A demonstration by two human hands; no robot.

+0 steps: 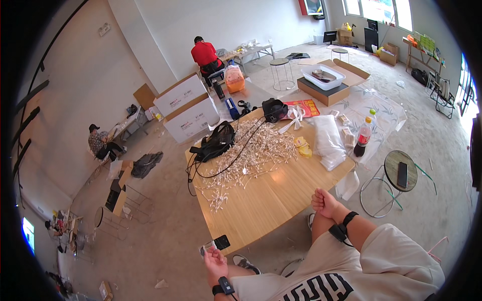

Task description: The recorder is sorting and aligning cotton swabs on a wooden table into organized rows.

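My left hand [216,262] hovers palm up at the near corner of a wooden table [271,200]. Its fingers touch a small clear item [206,248] beside a black phone [221,242]; whether it grips the item is unclear. My right hand [325,203] rests at the table's near right edge with its fingers curled and nothing visible in it. Both wrists wear black bands. A big pile of small white pieces [251,155] covers the table's middle, with a black cable [236,158] running across it from a black bag [216,141].
Clear plastic bags [326,140], yellow packets [302,146] and a dark drink bottle [362,138] stand at the table's far right. A round stool [391,165] carrying a phone is on the right. White cartons [188,108], an open cardboard box [329,83] and two seated people lie beyond.
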